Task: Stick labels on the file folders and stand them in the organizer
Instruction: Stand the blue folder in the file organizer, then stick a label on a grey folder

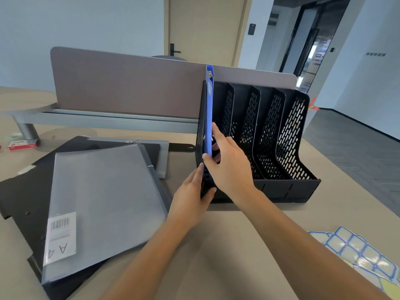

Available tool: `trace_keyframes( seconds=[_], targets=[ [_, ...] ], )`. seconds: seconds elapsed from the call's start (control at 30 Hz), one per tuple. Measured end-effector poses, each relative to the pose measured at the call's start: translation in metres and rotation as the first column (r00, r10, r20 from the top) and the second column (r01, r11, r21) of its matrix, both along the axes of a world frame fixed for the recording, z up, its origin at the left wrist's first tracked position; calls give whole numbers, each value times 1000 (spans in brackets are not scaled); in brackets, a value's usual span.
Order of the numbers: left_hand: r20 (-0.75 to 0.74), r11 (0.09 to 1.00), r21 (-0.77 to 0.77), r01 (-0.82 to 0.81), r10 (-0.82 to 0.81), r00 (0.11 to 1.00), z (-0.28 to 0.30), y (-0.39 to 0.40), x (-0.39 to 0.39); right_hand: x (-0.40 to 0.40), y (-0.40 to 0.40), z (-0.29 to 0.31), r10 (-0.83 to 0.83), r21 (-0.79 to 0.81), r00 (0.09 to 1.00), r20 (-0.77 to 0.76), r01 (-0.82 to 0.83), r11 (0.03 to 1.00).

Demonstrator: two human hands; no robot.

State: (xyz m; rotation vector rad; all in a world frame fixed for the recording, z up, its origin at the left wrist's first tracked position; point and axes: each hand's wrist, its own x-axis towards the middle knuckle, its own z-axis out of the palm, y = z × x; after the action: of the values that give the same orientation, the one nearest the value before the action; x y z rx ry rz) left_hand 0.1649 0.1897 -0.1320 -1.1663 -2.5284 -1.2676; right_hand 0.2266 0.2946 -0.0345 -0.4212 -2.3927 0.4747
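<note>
Label sheet (359, 254) cut off at right edge; blue folder's (209, 118) bottom hidden behind hands, organizer (287, 189) wall.

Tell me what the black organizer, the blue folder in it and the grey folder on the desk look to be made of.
Black organizer: most likely moulded plastic, matte; its dividers are pierced with rows of slots, though painted metal cannot be ruled out.
Blue folder: looks like stiff opaque plastic with a smooth, slightly glossy face and a small metal clip near the top.
Grey folder: thin translucent plastic, frosted; the dark folders beneath show through faintly.
</note>
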Motion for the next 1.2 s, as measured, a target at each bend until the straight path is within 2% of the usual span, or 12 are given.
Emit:
trace_keyframes(
  seconds=[0.23,0.43,0.63,0.9,1.07,1.2],
  targets=[
    [-14,1000,-19,1,-2,1000,4,-3,0,12,-2,0,3,-80,999,-39,-6,997],
    [-23,995,-96,-18,15,1000,14,-13,9,37,-7,4,19,-117,999,-27,-22,993],
    [-140,964,-260,-63,27,990,32,-52,28,67,-21,-2,51,-139,998,-44,-57,989],
    [-191,913,-327,-244,188,963,42,-163,45,75,-97,-34,200,-278,976,90,-168,946],
    [-203,845,-407,-348,287,936,36,-225,48,61,-137,-60,268,-222,931,249,-214,951],
    [-219,769,-516,-377,307,926,21,-253,51,51,-152,-77,243,-230,903,354,-168,959]
  ],
)
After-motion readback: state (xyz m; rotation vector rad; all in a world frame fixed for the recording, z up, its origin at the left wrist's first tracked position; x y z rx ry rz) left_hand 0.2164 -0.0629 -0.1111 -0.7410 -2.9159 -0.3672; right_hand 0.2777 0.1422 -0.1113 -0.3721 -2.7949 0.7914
